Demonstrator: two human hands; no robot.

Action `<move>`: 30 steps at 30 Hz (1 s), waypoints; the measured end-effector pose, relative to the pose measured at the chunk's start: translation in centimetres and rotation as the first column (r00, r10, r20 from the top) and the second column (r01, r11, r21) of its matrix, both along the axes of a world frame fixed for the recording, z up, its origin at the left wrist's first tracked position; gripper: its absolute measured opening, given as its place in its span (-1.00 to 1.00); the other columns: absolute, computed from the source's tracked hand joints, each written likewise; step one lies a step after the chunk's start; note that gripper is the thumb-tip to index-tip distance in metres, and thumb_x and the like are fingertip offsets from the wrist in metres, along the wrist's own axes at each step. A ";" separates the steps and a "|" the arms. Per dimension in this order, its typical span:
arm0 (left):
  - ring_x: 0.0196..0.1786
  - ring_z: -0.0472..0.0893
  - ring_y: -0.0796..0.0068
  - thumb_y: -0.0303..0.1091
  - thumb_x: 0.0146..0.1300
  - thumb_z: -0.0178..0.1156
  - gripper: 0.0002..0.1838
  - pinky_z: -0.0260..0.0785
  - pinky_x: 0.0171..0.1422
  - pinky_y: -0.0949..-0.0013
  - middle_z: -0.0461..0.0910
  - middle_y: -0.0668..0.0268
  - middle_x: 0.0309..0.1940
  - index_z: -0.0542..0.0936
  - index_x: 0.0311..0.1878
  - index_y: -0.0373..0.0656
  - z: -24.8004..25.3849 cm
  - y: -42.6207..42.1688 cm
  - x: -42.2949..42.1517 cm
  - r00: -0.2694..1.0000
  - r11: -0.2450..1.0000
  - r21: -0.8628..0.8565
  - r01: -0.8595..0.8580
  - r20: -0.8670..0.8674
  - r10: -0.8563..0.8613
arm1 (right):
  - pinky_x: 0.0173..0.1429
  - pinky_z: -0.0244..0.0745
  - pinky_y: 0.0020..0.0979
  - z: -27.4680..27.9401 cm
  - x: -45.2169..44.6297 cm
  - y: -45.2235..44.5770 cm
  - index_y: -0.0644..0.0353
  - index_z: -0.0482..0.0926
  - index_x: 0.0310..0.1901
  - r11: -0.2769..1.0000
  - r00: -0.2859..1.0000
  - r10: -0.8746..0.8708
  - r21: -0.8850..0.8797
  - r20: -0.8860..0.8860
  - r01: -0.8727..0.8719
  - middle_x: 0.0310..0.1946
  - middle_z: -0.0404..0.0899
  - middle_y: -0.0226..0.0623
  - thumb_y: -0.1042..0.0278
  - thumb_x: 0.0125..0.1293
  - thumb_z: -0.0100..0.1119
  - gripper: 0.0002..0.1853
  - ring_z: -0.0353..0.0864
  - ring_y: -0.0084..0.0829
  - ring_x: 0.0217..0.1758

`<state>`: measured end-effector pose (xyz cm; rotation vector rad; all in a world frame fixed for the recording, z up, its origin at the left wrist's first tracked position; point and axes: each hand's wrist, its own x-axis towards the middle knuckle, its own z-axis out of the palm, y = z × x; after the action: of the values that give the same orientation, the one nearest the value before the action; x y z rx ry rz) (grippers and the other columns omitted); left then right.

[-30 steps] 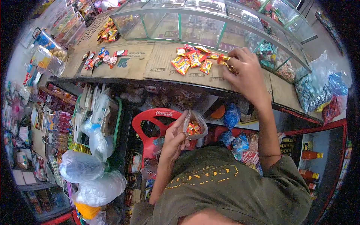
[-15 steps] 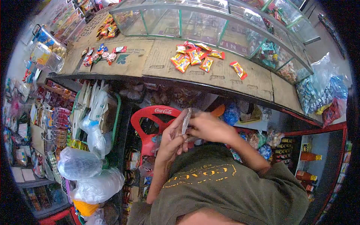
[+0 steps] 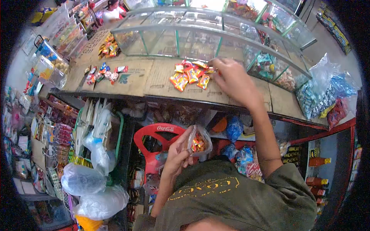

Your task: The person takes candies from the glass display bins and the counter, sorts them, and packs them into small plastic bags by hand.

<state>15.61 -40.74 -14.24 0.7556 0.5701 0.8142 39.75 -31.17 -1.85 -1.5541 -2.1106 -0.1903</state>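
Note:
My left hand [image 3: 178, 157] is closed on a small clear plastic bag [image 3: 207, 145] with its mouth open. Orange and red wrapped candies [image 3: 197, 143] lie inside the bag. Stretched over the counter, my right hand [image 3: 234, 81] has its thumb and forefinger apart at the right edge of a pile of wrapped candies [image 3: 192, 75]. One candy shows at those fingertips; no firm grip on it is visible. The palm hides part of the cardboard beneath.
Cardboard [image 3: 154, 86] covers the counter, with two smaller candy groups to the left. Glass display cases [image 3: 196, 44] stand behind. A red Coca-Cola chair [image 3: 148, 133] is below the counter. Filled plastic bags [image 3: 314, 92] sit at the right end; others [image 3: 83, 179] hang left.
My right hand has left the bag and reached up and right to the candy pile. My left hand has lowered slightly, still with the bag. The camera view has shifted.

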 end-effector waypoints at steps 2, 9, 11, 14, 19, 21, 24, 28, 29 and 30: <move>-0.62 0.47 0.72 -0.62 -0.02 -0.05 -0.17 0.26 -0.67 0.69 0.35 0.08 0.26 0.05 0.44 -0.29 0.4 0.4 -0.1 1.000 1.000 0.010 0.026 -0.006 -0.026 | 0.02 0.42 -0.08 -0.4 -0.5 0.1 0.23 0.50 -0.13 0.999 0.995 -0.017 0.041 0.099 0.013 -0.28 0.57 -0.02 0.34 0.22 0.12 -0.78 0.55 0.00 -0.11; -0.62 0.47 0.73 -0.64 -0.01 -0.07 -0.19 0.26 -0.66 0.71 0.29 0.07 0.32 0.08 0.44 -0.28 0.5 0.7 0.2 0.998 0.999 0.003 0.050 0.043 -0.050 | 0.01 0.38 -0.12 1.0 -0.7 -1.9 0.20 0.52 -0.18 0.985 0.993 -0.115 0.135 0.019 0.111 -0.26 0.58 -0.11 0.39 0.13 0.19 -0.79 0.55 -0.09 -0.09; -0.62 0.47 0.73 -0.64 -0.02 -0.07 -0.19 0.26 -0.65 0.71 0.29 0.07 0.31 0.08 0.44 -0.28 0.4 0.9 0.5 0.997 0.998 0.006 0.069 0.042 -0.069 | 0.01 0.37 -0.16 1.7 -1.6 -2.9 0.20 0.53 -0.23 0.972 0.991 -0.117 0.197 -0.058 0.126 -0.26 0.57 -0.14 0.43 0.07 0.22 -0.79 0.54 -0.10 -0.12; -0.62 0.47 0.72 -0.63 -0.02 -0.07 -0.19 0.27 -0.65 0.71 0.33 0.06 0.28 0.09 0.44 -0.28 0.3 0.9 0.9 0.996 0.996 -0.003 0.086 0.019 -0.086 | 0.00 0.38 -0.14 1.2 -2.6 -3.0 0.21 0.53 -0.24 0.987 0.997 -0.006 0.158 -0.077 0.018 -0.27 0.56 -0.13 0.44 0.06 0.21 -0.81 0.53 -0.09 -0.12; -0.63 0.46 0.73 -0.62 -0.03 -0.06 -0.18 0.27 -0.65 0.70 0.38 0.06 0.24 0.09 0.43 -0.28 0.4 1.0 0.8 0.997 0.998 -0.013 0.069 0.031 -0.068 | -0.05 0.41 -0.11 -0.6 -2.8 -2.4 0.25 0.52 -0.25 0.988 0.995 0.049 0.147 -0.088 -0.036 -0.27 0.54 -0.09 0.40 0.10 0.21 -0.81 0.53 -0.05 -0.14; -0.64 0.45 0.73 -0.61 -0.03 -0.05 -0.18 0.27 -0.65 0.70 0.38 0.07 0.23 0.09 0.43 -0.28 0.2 0.9 0.6 0.998 0.998 -0.022 0.053 0.034 -0.052 | -0.05 0.41 -0.11 -0.8 -2.5 -2.3 0.26 0.51 -0.20 0.997 0.983 0.064 0.063 -0.171 -0.054 -0.26 0.53 -0.05 0.32 0.14 0.22 -0.75 0.53 -0.02 -0.15; -0.64 0.44 0.74 -0.61 -0.03 -0.04 -0.18 0.27 -0.65 0.70 0.40 0.10 0.23 0.09 0.43 -0.29 0.1 0.7 0.6 0.999 0.998 -0.034 0.045 0.022 -0.044 | -0.04 0.41 -0.09 -0.4 -3.1 -2.3 0.26 0.50 -0.16 0.999 0.994 0.043 0.036 -0.103 -0.039 -0.24 0.53 -0.02 0.26 0.17 0.22 -0.71 0.52 0.01 -0.13; -0.64 0.44 0.75 -0.61 -0.02 -0.03 -0.19 0.26 -0.65 0.70 0.39 0.12 0.24 0.09 0.43 -0.30 0.2 0.6 0.9 0.998 0.998 -0.031 0.063 0.016 -0.063 | -0.03 0.40 -0.07 -0.4 -3.2 -1.6 0.27 0.49 -0.16 0.998 0.987 0.067 0.006 -0.143 -0.066 -0.26 0.52 -0.01 0.28 0.15 0.22 -0.71 0.52 0.01 -0.12; -0.64 0.44 0.75 -0.61 -0.02 -0.03 -0.19 0.26 -0.65 0.70 0.39 0.12 0.24 0.09 0.43 -0.30 0.3 0.6 0.8 0.998 0.998 -0.033 0.062 0.013 -0.062 | -0.02 0.40 -0.07 -0.3 -3.4 -1.7 0.28 0.48 -0.17 0.999 0.990 0.048 -0.014 -0.129 -0.050 -0.27 0.52 -0.01 0.30 0.14 0.21 -0.72 0.52 0.01 -0.12; -0.63 0.44 0.75 -0.61 -0.02 -0.04 -0.19 0.25 -0.66 0.71 0.38 0.12 0.24 0.09 0.43 -0.30 0.5 0.6 0.8 0.998 0.998 -0.030 0.060 0.006 -0.060 | -0.02 0.40 -0.06 -0.3 -3.5 -1.8 0.28 0.47 -0.18 0.999 0.993 0.030 -0.035 -0.116 -0.034 -0.28 0.51 -0.01 0.32 0.14 0.20 -0.74 0.52 0.02 -0.13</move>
<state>16.38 -40.14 -13.74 0.7394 0.5517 0.7505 36.22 -33.00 -2.15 -1.5135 -2.0579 -0.0495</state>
